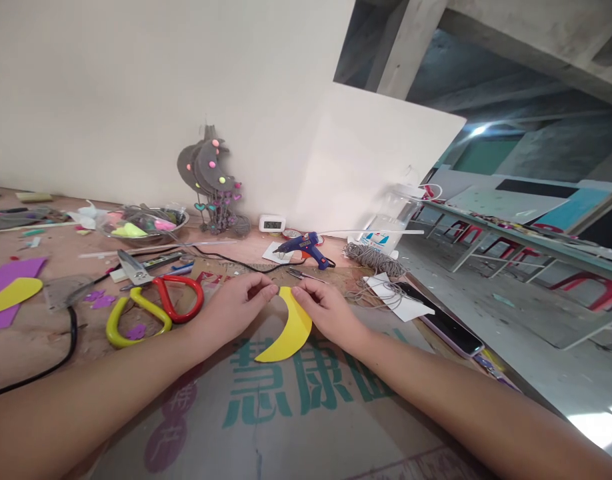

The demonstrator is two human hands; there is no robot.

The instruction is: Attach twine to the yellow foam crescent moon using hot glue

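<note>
A yellow foam crescent (289, 331) lies on a printed cardboard sheet (286, 413) in front of me. My left hand (235, 305) pinches its upper tip from the left, fingers curled. My right hand (326, 309) rests on the crescent's right edge near the same tip, fingers pressed together on it. Both forearms reach in from the bottom of the view.
Large scissors with red and yellow handles (156, 301) lie to the left. A blue glue gun (306, 249), a small clock (272, 224) and a coil of grey cord (373, 259) sit behind. A phone (449, 325) lies at the right edge. Foam scraps, a bowl (143, 227) and a grey decorated ornament (212, 180) stand at the back left.
</note>
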